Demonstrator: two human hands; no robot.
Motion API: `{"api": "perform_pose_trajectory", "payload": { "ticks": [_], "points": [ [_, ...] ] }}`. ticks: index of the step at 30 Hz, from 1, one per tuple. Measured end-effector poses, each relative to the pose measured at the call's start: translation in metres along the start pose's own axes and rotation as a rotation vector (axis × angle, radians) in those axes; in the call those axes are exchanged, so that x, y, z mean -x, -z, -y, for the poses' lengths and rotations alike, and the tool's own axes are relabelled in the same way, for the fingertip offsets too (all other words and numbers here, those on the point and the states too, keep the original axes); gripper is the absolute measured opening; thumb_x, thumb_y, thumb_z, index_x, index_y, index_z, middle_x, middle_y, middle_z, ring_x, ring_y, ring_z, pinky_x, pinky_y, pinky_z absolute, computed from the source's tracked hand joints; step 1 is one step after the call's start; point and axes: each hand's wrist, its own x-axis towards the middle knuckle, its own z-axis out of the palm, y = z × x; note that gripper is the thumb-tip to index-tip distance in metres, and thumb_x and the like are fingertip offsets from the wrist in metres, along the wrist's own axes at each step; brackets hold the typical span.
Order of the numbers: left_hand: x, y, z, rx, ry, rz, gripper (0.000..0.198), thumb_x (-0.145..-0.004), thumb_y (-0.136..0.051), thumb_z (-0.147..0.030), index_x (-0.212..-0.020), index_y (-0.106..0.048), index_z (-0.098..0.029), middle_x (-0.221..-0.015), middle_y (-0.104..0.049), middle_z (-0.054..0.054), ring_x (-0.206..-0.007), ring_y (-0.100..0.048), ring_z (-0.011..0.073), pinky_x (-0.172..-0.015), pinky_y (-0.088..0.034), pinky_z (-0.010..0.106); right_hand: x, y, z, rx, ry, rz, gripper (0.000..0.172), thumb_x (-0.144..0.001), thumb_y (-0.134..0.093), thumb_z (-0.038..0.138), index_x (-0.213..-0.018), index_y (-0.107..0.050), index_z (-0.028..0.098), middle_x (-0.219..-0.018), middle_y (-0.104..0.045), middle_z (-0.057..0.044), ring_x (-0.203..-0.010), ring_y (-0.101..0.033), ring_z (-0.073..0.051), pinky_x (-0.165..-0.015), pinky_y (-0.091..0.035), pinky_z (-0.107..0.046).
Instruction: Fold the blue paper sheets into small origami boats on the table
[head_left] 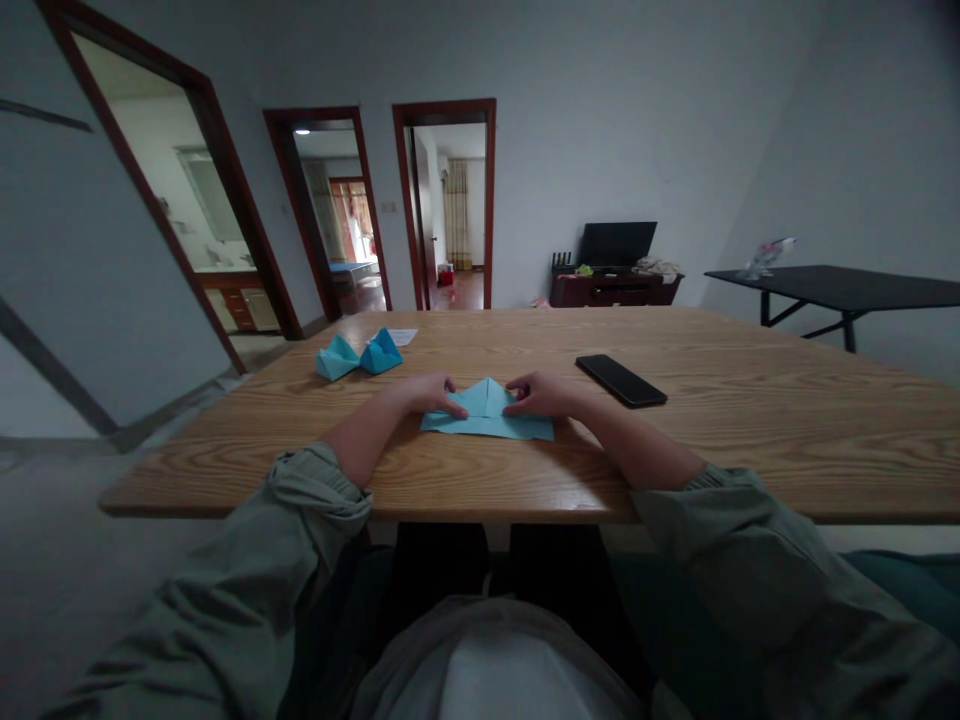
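Observation:
A light blue sheet of paper (487, 415) lies on the wooden table (525, 470) near its front edge, its two upper corners folded in to a point. My left hand (427, 393) presses its fingers flat on the left fold. My right hand (541, 394) presses down on the right fold in the same way. Neither hand lifts the paper.
Two folded blue paper shapes (358, 355) and a white slip (401, 337) sit at the table's far left. A black phone (621, 380) lies to the right of my hands. A black side table (840, 288) stands at the right, doorways behind.

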Motion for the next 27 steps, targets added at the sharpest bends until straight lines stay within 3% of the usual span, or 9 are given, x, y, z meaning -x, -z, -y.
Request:
{"api": "perform_pose_trajectory", "payload": {
  "ticks": [3, 6, 11, 13, 16, 19, 22, 25, 27],
  "points": [
    [-0.002, 0.005, -0.002, -0.057, 0.015, 0.095, 0.076, -0.052, -0.066, -0.074, -0.105, -0.067, -0.020, -0.107, -0.068, 0.005, -0.091, -0.061, 0.0225, -0.072, -0.043, 0.026, 0.003, 0.002, 0.005, 0.020, 0.016, 0.040, 0.055, -0.067, -0.068, 0.059, -0.107, -0.070, 0.022, -0.094, -0.069, -0.002, -0.080, -0.061, -0.019, -0.062, -0.042, -0.025],
    [-0.004, 0.008, -0.003, -0.086, 0.018, 0.160, 0.069, -0.051, -0.066, -0.074, -0.096, -0.068, -0.021, -0.097, -0.070, 0.002, -0.084, -0.061, 0.0204, -0.066, -0.040, 0.025, 0.002, -0.001, 0.005, 0.011, -0.002, 0.042, 0.062, -0.064, -0.069, 0.062, -0.112, -0.067, 0.022, -0.097, -0.068, -0.003, -0.083, -0.061, -0.019, -0.066, -0.043, -0.025],
    [-0.005, 0.006, -0.003, -0.046, -0.004, 0.040, 0.076, -0.047, -0.071, -0.070, -0.102, -0.063, -0.018, -0.099, -0.068, 0.004, -0.085, -0.059, 0.0210, -0.063, -0.039, 0.025, -0.003, -0.005, -0.001, -0.099, -0.021, -0.051, 0.077, -0.058, -0.078, 0.052, -0.123, -0.057, 0.019, -0.112, -0.064, -0.009, -0.092, -0.060, -0.020, -0.072, -0.047, -0.025],
    [-0.004, 0.005, -0.002, -0.005, -0.041, 0.019, 0.074, -0.048, -0.073, -0.066, -0.103, -0.062, -0.017, -0.099, -0.068, 0.005, -0.085, -0.058, 0.0212, -0.064, -0.040, 0.025, 0.000, -0.003, -0.003, -0.127, -0.011, -0.047, 0.069, -0.059, -0.078, 0.048, -0.119, -0.059, 0.019, -0.110, -0.065, -0.009, -0.091, -0.061, -0.021, -0.071, -0.047, -0.025],
    [-0.001, 0.003, 0.001, 0.148, -0.175, 0.090, 0.056, -0.058, -0.074, -0.053, -0.101, -0.065, -0.018, -0.099, -0.069, 0.002, -0.084, -0.059, 0.0190, -0.069, -0.043, 0.025, 0.008, 0.005, -0.005, -0.172, 0.030, 0.093, 0.046, -0.066, -0.074, 0.045, -0.105, -0.067, 0.021, -0.101, -0.069, -0.004, -0.087, -0.062, -0.021, -0.071, -0.047, -0.026],
    [0.001, 0.002, 0.006, 0.287, -0.275, 0.099, 0.043, -0.065, -0.071, -0.042, -0.102, -0.067, -0.019, -0.099, -0.070, 0.000, -0.083, -0.061, 0.0169, -0.071, -0.044, 0.024, 0.014, 0.011, -0.007, -0.263, 0.035, 0.184, 0.037, -0.070, -0.071, 0.042, -0.101, -0.069, 0.022, -0.096, -0.071, -0.001, -0.084, -0.063, -0.020, -0.070, -0.048, -0.026],
    [0.001, 0.001, 0.009, 0.302, -0.244, -0.108, 0.036, -0.072, -0.066, -0.040, -0.101, -0.069, -0.017, -0.090, -0.070, 0.001, -0.076, -0.061, 0.0166, -0.065, -0.044, 0.025, 0.012, 0.010, -0.012, -0.271, 0.031, 0.029, 0.032, -0.074, -0.067, 0.040, -0.098, -0.070, 0.020, -0.087, -0.070, -0.001, -0.077, -0.062, -0.018, -0.065, -0.046, -0.025],
    [-0.002, 0.003, 0.009, 0.216, -0.193, -0.418, 0.030, -0.077, -0.062, -0.040, -0.093, -0.071, -0.016, -0.080, -0.068, 0.002, -0.073, -0.060, 0.0163, -0.064, -0.044, 0.025, 0.006, 0.010, -0.016, -0.170, 0.076, -0.303, 0.025, -0.078, -0.062, 0.036, -0.092, -0.070, 0.017, -0.081, -0.068, -0.002, -0.075, -0.060, -0.017, -0.065, -0.045, -0.026],
    [-0.005, 0.004, 0.009, 0.146, -0.237, -0.556, 0.024, -0.079, -0.061, -0.036, -0.090, -0.072, -0.017, -0.083, -0.069, 0.003, -0.078, -0.060, 0.0165, -0.071, -0.045, 0.026, 0.003, 0.012, -0.020, -0.085, 0.147, -0.504, 0.021, -0.079, -0.061, 0.030, -0.091, -0.071, 0.016, -0.087, -0.068, -0.005, -0.080, -0.060, -0.018, -0.071, -0.045, -0.027]
  ]
}}
